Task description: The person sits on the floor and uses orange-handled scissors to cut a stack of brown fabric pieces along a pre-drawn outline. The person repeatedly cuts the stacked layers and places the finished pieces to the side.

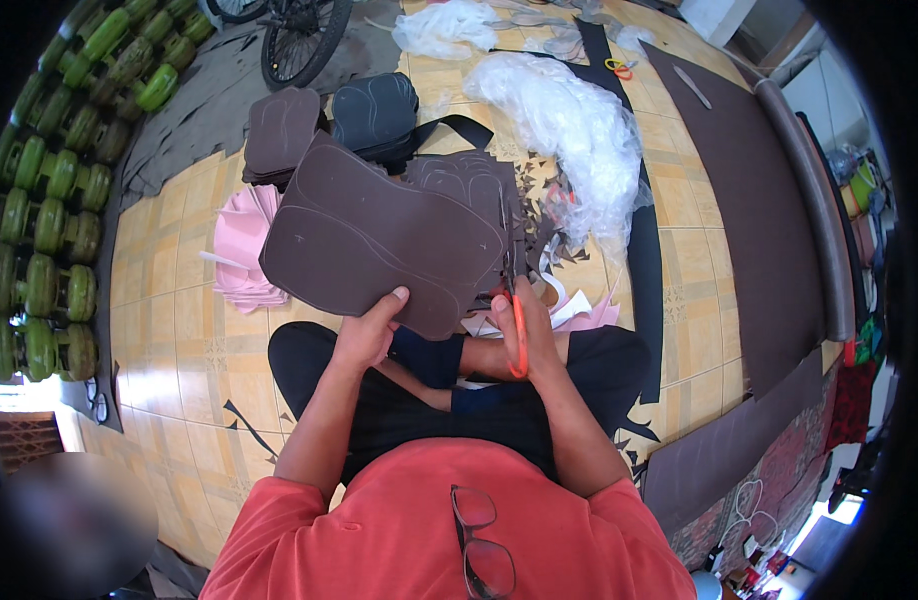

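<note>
My left hand (367, 338) grips the lower edge of a dark brown leather-like sheet (369, 215), thumb on top and the fingers hidden beneath. Curved pale outlines are drawn on the sheet, which is held up above my crossed legs. In my right hand (539, 335) are scissors with orange handles (520, 335), their blades pointing away from me along the sheet's right edge. Whether the blades touch the sheet, I cannot tell. Behind it lies a pile of similar marked brown pieces (474, 172), with small dark offcuts (532, 205) scattered to its right.
Farther left stand a brown stack (282, 128), a black stack (371, 108) and pink sheets (247, 240). Crumpled clear plastic (569, 120) and other orange-yellow scissors (619, 68) lie beyond. A brown roll (804, 210) is partly unrolled at right. Green gas cylinders (51, 225) line the left; a bicycle wheel (304, 42) stands far off.
</note>
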Demonstrator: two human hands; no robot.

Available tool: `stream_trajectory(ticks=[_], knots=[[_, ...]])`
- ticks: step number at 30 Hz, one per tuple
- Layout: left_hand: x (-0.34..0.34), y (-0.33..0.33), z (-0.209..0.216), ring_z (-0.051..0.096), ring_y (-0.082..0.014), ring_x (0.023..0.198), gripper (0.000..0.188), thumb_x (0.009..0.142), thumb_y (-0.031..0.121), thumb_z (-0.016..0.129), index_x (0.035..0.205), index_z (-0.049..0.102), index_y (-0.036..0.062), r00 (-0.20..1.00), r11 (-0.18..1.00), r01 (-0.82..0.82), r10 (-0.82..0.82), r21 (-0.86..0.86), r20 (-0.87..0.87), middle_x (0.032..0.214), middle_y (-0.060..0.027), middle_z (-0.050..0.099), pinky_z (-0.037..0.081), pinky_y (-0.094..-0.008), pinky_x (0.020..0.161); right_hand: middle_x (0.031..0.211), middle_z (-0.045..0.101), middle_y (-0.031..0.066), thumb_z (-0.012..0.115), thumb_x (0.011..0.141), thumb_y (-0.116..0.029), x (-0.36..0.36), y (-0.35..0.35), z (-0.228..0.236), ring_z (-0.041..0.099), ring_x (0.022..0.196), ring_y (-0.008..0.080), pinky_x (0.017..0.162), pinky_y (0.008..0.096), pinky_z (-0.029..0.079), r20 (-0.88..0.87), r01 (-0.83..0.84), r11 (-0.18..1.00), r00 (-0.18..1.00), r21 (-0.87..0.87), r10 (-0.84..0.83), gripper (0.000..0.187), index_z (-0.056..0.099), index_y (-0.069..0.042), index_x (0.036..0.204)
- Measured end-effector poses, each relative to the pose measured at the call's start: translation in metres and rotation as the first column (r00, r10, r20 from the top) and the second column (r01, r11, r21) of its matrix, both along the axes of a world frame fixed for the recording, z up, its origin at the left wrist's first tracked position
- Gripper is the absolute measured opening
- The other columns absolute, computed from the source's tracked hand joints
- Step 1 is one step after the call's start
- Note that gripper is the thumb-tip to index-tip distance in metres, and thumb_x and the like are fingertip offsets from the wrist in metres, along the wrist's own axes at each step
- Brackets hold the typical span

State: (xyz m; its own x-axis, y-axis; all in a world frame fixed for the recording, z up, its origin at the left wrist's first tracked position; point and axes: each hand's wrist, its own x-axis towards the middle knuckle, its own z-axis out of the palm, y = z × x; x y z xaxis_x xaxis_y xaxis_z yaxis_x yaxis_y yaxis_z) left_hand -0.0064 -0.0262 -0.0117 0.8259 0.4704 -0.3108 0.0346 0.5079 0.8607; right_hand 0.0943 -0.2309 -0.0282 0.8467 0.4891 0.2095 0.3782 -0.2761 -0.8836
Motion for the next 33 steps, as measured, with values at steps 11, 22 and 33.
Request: stream_trajectory(ticks=[11, 22, 33], knots=[[0.012, 0.039, 0.013, 0.057, -0.0221, 0.109, 0.040, 0.091, 0.010, 0.063, 0.127, 0.050, -0.0022, 0.979, 0.996, -0.089, 0.083, 0.024, 0.187, 0.119, -0.0116, 0.058, 0.047, -0.0348, 0.093, 0.062, 0.050, 0.0103, 0.054, 0.096, -0.033, -0.003, -0.016, 0.005, 0.049, 0.059, 0.0191, 0.056, 0.0345, 0.039, -0.324, -0.072, 0.996, 0.945, -0.051, 0.051, 0.036, 0.054, -0.001, 0.081], [-0.010, 0.034, 0.021, 0.059, -0.0200, 0.102, 0.049, 0.083, 0.016, 0.071, 0.124, 0.055, -0.0034, 0.967, 0.962, 0.237, -0.220, 0.134, -0.128, 0.111, -0.0103, 0.063, 0.046, -0.0345, 0.091, 0.069, 0.052, 0.0195, 0.056, 0.096, -0.029, 0.005, -0.002, 0.004, 0.052, 0.064, 0.0367, 0.060, 0.0420, 0.041, -0.169, 0.013, 1.000, 0.985, -0.024, -0.017, 0.033, 0.047, 0.001, 0.085], [-0.012, 0.028, 0.017, 0.059, -0.0185, 0.102, 0.048, 0.081, 0.017, 0.072, 0.122, 0.058, -0.0024, 0.929, 0.927, 0.358, -0.342, 0.111, -0.141, 0.110, -0.0089, 0.064, 0.046, -0.0327, 0.092, 0.064, 0.049, 0.0188, 0.056, 0.095, -0.036, 0.008, 0.002, 0.018, 0.050, 0.061, 0.0379, 0.059, 0.0433, 0.040, -0.027, 0.018, 0.999, 0.999, 0.046, -0.017, 0.039, 0.049, 0.001, 0.085]])
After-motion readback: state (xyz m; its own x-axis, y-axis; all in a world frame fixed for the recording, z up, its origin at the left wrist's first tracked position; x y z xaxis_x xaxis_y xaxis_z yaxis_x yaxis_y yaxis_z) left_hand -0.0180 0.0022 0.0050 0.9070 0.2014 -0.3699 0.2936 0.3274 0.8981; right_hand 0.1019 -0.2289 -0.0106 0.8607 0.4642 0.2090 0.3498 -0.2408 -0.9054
